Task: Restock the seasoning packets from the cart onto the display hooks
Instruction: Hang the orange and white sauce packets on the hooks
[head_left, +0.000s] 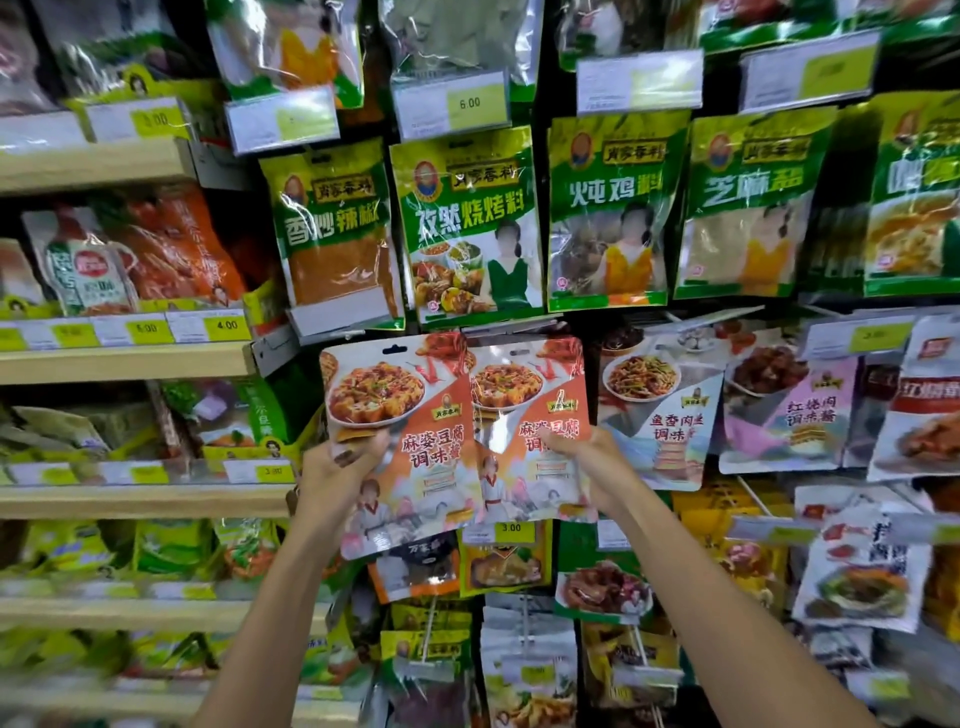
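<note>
Both orange mapo tofu packs are up, just below the green barbecue-mix packet (467, 223). Your left hand (332, 467) pinches the left packet (400, 410), thumb across its front, the other fingers hidden behind. Your right hand (582, 457) pinches the right packet (524, 410) the same way. I can't make out the hook under that green packet, and there's your risk: you grip low and the hang holes sit high, so a floppy top could miss the prong. The touching edges could also snag and pull one loose.

Pale wooden shelves (124, 366) at left, yellow price tags (470, 104), dark backing panel (543, 98) behind.
</note>
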